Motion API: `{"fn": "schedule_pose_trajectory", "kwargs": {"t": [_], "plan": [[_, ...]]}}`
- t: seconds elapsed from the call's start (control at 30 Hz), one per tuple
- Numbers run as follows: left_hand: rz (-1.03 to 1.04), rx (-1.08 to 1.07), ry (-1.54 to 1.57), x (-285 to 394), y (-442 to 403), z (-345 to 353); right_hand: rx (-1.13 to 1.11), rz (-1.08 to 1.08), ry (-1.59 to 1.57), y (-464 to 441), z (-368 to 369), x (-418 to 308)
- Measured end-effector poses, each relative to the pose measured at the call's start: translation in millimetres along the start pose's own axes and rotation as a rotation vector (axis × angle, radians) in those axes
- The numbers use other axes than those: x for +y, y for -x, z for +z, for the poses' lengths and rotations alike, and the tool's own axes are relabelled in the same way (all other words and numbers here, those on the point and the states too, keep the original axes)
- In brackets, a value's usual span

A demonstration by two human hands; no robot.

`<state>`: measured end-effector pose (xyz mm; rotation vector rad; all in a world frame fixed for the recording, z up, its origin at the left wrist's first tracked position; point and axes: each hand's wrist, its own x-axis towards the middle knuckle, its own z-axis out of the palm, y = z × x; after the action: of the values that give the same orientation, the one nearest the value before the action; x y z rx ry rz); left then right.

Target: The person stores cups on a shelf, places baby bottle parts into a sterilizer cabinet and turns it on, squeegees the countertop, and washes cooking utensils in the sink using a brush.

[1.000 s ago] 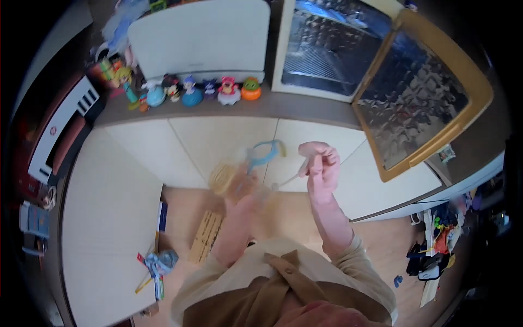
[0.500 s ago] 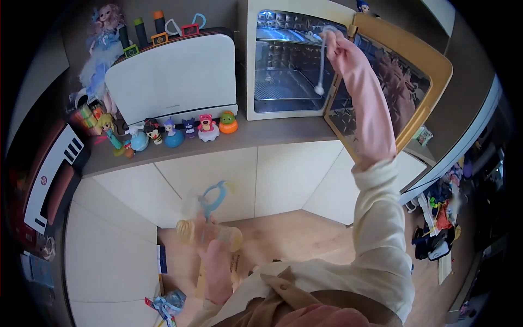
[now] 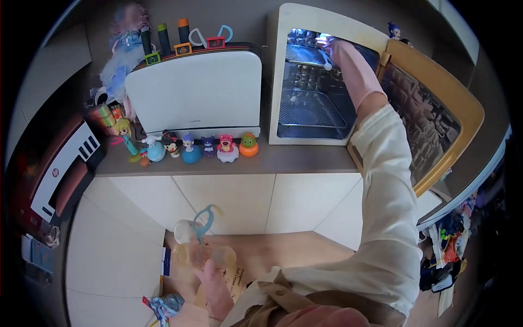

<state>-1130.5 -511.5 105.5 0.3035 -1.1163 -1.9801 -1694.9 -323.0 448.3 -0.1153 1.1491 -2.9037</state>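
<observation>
Low in the view, my left hand [image 3: 207,272] is wrapped round a clear baby bottle [image 3: 219,256] and other bottle parts, among them a blue handle piece [image 3: 204,219] and a white round part [image 3: 186,231]. My right hand [image 3: 333,49] reaches into the upper part of an open cabinet [image 3: 277,103] with a lit metallic inside. From its fingers hangs a thin tube with a small white end [image 3: 327,66]. Those fingertips are partly lost in the glare. A wire rack [image 3: 310,108] lies in the cabinet's lower part.
The cabinet's tan door [image 3: 471,111] stands open on the right. A white appliance [image 3: 193,98] with small figurines [image 3: 227,148] before it stands left of the cabinet. A printer [image 3: 65,169] is at the far left. A cardboard box [image 3: 234,279] lies on the floor.
My right hand has gone from in front of me up and into the cabinet with the tube. My left hand has moved lower and to the left, still holding the bottle parts.
</observation>
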Motion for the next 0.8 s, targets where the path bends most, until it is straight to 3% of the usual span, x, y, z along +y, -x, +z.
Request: {"fn": "schedule_pose_trajectory", "kwargs": {"t": [0.2,0.47,0.63,0.8], "plan": [[0.098,-0.098,0.022,-22,-10,7,-0.002,-0.017,0.16,-15,9,19],[-0.097,0.002,-0.058,8,10,28,-0.061,-0.113,0.529,-22,6,40],[-0.275,0.057,-0.144,24,1,59,-0.144,-0.252,0.873,-7,-1,49],[-0.188,-0.123,-0.086,0,-6,30,-0.207,-0.483,1.134,49,-2,30]]}}
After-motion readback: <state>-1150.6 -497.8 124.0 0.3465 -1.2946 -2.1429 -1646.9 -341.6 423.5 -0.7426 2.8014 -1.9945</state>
